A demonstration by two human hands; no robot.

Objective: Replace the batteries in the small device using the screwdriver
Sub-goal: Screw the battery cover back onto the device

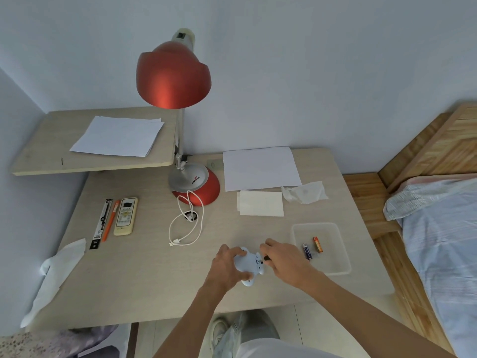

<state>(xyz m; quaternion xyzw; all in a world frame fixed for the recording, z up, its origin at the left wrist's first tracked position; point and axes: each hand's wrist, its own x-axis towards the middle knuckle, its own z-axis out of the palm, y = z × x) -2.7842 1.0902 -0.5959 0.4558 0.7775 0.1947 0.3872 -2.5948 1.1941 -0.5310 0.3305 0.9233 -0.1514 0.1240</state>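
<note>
Left hand (pixel 227 264) gripping small device (pixel 249 264) at desk (pixel 144 275) front edge; right hand (pixel 281 259) pinching dark screwdriver (pixel 266 258), working the back. Two batteries (pixel 312 248) waiting in tray (pixel 335 270). Swap seemingly not done yet.

Both forearms are bare, no sleeves, rings or watch on the left hand (pixel 227 267) or right hand (pixel 286 262). Below the desk (pixel 144 275): pale trousers, a white shoe.

A red desk lamp (pixel 178 104) stands at the back; a remote (pixel 126 216), orange pen (pixel 110 220) and white cable (pixel 186 223) lie nearby
</note>
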